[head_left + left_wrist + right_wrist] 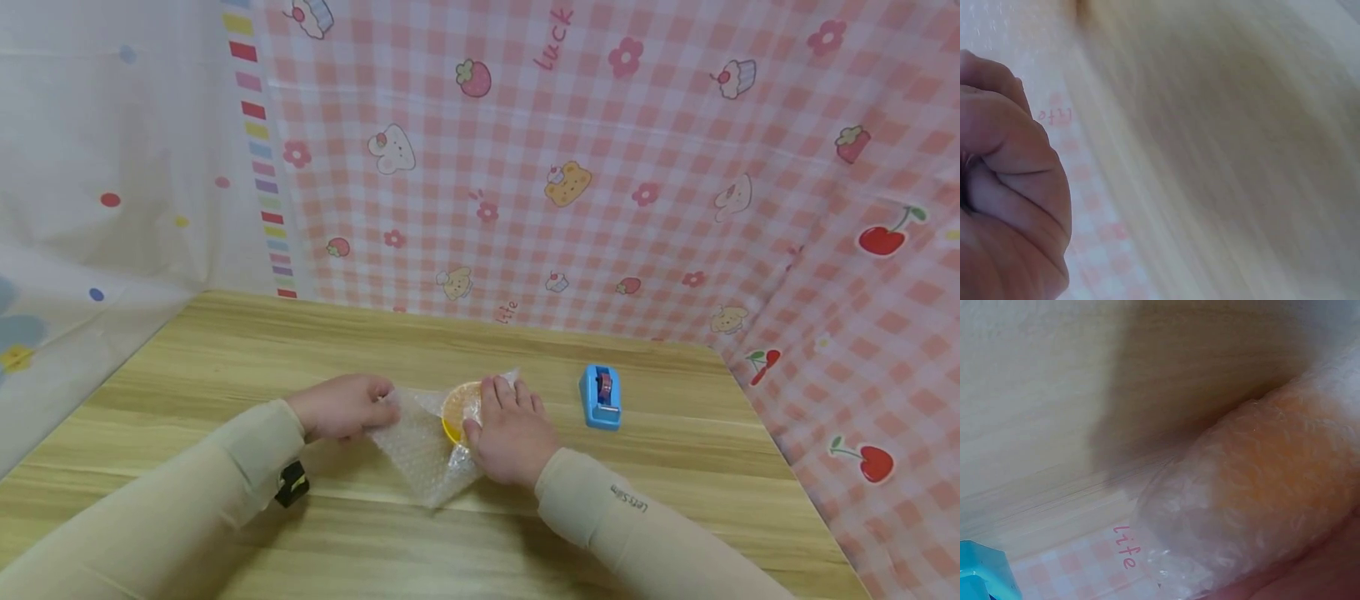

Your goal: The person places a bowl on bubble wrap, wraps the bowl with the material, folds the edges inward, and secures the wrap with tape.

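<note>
A sheet of bubble wrap [427,450] lies on the table, partly folded over a yellow, round-rimmed object [452,417] with an orange-looking inside. The object's exact kind is hidden by the wrap and a hand. My left hand [345,407] pinches the left edge of the sheet between thumb and curled fingers; those curled fingers [1016,162] fill the left side of the left wrist view. With fingers laid fairly straight, my right hand [513,433] presses the wrap over the object's right side. In the right wrist view, the bubble wrap [1197,531] covers an orange shape.
A blue tape dispenser [601,398] with a roll of tape stands to the right of my right hand. Around everything is a wood-grain table [660,492]. A pink checked cloth [517,242] hangs behind and at the right, a pale dotted one [97,158] at the left.
</note>
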`<state>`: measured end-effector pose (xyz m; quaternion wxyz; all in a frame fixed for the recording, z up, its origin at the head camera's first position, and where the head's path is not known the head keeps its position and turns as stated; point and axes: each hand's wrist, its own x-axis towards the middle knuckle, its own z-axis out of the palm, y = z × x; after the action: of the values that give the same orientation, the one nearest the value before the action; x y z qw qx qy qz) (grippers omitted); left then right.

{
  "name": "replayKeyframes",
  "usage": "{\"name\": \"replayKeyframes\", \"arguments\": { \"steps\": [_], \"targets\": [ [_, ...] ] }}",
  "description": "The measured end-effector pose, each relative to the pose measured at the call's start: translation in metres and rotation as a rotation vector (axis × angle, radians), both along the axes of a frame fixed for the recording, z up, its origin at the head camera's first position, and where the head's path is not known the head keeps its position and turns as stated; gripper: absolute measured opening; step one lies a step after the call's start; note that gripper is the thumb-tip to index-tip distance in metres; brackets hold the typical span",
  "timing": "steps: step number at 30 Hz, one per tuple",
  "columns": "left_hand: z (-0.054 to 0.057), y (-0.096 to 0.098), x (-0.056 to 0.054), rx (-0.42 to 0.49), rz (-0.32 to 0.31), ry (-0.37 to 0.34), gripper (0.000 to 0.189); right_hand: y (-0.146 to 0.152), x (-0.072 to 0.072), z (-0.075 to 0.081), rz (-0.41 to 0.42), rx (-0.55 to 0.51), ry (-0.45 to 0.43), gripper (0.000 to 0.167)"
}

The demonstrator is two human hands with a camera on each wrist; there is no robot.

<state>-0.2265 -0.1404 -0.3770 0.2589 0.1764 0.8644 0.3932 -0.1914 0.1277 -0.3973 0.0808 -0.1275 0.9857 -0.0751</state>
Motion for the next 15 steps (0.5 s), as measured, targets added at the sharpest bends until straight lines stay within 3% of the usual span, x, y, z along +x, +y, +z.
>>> {"name": "replayKeyframes", "arguments": {
  "steps": [8,15],
  "targets": [
    [0.008,0.006,0.001,0.075,0.014,-0.026,0.020,0.000,0.000,0.001,-0.006,0.009,-0.012,0.077],
    [0.011,0.012,0.000,0.111,0.029,-0.002,0.022,-0.001,0.000,0.001,-0.006,0.005,-0.009,0.077]
  ]
}}
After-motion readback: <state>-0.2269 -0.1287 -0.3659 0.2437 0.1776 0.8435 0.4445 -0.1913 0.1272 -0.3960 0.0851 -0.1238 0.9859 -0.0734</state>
